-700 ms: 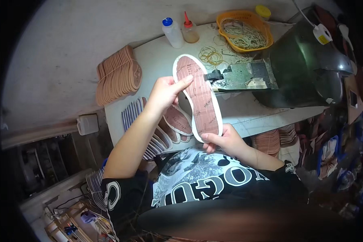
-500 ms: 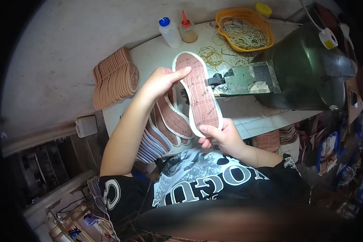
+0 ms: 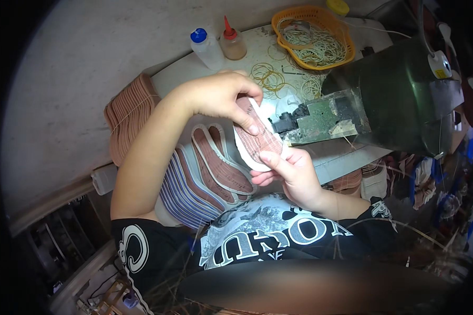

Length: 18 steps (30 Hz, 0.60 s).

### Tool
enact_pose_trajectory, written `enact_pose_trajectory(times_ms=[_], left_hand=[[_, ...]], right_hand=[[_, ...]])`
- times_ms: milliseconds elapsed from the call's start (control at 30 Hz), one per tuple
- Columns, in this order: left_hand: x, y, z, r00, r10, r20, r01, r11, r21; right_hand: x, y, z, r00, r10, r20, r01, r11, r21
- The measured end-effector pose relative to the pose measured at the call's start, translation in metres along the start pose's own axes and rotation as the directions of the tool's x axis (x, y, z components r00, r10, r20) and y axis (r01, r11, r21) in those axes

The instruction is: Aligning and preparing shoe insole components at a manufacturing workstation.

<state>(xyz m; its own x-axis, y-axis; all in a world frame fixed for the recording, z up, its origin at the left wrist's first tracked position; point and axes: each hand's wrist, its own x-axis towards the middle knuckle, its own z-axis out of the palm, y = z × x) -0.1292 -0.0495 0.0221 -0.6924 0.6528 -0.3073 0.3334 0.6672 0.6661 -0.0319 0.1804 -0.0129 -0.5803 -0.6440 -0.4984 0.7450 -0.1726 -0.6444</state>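
Between my two hands is a brown shoe insole (image 3: 261,143) with a white edge band, tilted and bent so it looks foreshortened. My left hand (image 3: 235,100) is closed over its far end, thumb on the brown face and fingers curled behind the rim. At the near end, my right hand (image 3: 293,170) pinches it with the thumb on top and fingers underneath. Just right of the insole sits the black working head of a green sewing machine (image 3: 328,119). More white-edged insoles (image 3: 220,160) lie on the table below my left forearm.
Striped stacked insoles (image 3: 186,191) lie nearer me, and a tied brown stack (image 3: 131,118) leans by the wall. Behind are a blue-capped bottle (image 3: 207,50), a red-tipped bottle (image 3: 233,43), loose bands (image 3: 268,77) and an orange basket (image 3: 347,44) of cords.
The insole has gone from lying flat toward me to tilted and bent. My left hand has rolled over its far end; my right hand still pinches the near end.
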Motion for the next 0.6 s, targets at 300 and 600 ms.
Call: enact_pose_trajectory(times_ms=[300, 600], left_hand=[[-0.041, 0.039, 0.014, 0.953, -0.299, 0.045, 0.301, 0.952, -0.062], [-0.064, 0.060, 0.062, 0.839, -0.497, -0.219, 0.443, 0.860, -0.253]], right_hand=[[0.000, -0.009, 0.004, 1.000, 0.015, 0.004, -0.015, 0.998, 0.055], [-0.001, -0.010, 0.001, 1.000, -0.015, 0.001, 0.015, 0.999, -0.029]])
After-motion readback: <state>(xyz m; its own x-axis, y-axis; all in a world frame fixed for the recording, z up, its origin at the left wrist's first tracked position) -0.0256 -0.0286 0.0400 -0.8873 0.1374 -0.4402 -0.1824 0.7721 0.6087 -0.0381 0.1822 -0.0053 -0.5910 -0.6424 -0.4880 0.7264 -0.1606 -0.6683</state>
